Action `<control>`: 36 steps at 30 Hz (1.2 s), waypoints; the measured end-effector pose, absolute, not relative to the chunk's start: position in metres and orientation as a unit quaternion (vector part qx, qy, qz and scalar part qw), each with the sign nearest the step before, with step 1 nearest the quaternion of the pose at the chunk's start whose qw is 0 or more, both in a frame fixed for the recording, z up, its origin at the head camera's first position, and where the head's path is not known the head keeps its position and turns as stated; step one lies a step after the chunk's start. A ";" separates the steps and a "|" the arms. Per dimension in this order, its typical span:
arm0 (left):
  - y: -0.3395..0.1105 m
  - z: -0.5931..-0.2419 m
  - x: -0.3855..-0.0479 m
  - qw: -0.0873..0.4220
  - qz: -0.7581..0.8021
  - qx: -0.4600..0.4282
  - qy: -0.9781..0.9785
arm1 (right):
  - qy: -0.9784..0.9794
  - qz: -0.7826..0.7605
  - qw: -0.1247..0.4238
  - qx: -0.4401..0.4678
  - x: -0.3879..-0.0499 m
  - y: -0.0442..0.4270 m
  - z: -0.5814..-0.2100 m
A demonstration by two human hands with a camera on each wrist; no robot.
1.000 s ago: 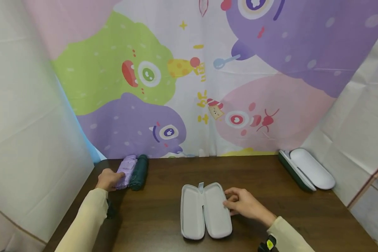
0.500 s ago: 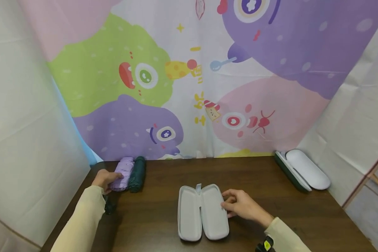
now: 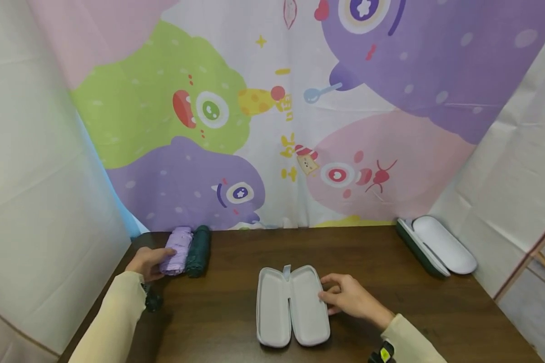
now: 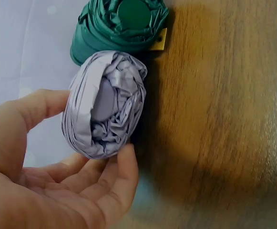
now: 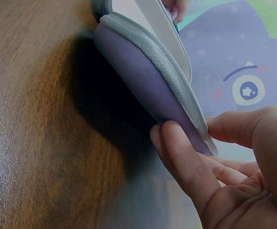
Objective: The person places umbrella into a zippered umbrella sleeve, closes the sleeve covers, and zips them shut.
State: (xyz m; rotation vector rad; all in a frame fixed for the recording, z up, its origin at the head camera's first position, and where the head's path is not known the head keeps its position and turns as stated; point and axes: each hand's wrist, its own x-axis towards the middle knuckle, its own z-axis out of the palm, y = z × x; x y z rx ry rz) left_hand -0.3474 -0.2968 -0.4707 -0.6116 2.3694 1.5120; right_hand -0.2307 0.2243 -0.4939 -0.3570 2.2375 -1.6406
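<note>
In the head view, a dark wooden table [image 3: 227,297] is filling the lower frame, a cartoon-monster curtain [image 3: 281,121] is hanging behind it, and white side panels [image 3: 36,151] are flanking both edges. At right, a green-shelled case [image 3: 445,244] is lying open; at centre left, a green folded umbrella [image 3: 198,252] is lying close alongside the lilac folded umbrella [image 3: 177,259]. Your left hand [image 3: 146,263] is gripping the lilac one, thumb on top; below centre, your right hand [image 3: 351,297] is holding the right rim of the open purple case [image 3: 272,307], its grey interior facing up.

In the left wrist view, wood grain is filling the right side, a gold-coloured tag [image 4: 159,40] is poking out by the green umbrella at top, and your thumb and fingers are pinching the lilac umbrella at centre.

In the right wrist view, wood is spreading across the left, the purple case is slanting down from the top, and your thumb and fingertips are pinching its edge.
</note>
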 end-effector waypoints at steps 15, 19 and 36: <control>-0.302 -0.470 -0.346 0.139 0.521 -0.183 0.822 | 0.800 -0.563 0.169 -0.125 -0.232 0.228 -0.495; -0.303 -0.470 -0.346 0.146 0.517 -0.175 0.825 | 0.797 -0.567 0.166 -0.125 -0.231 0.228 -0.496; -0.311 -0.466 -0.335 0.124 0.530 -0.128 0.829 | 0.800 -0.563 0.157 -0.133 -0.232 0.228 -0.496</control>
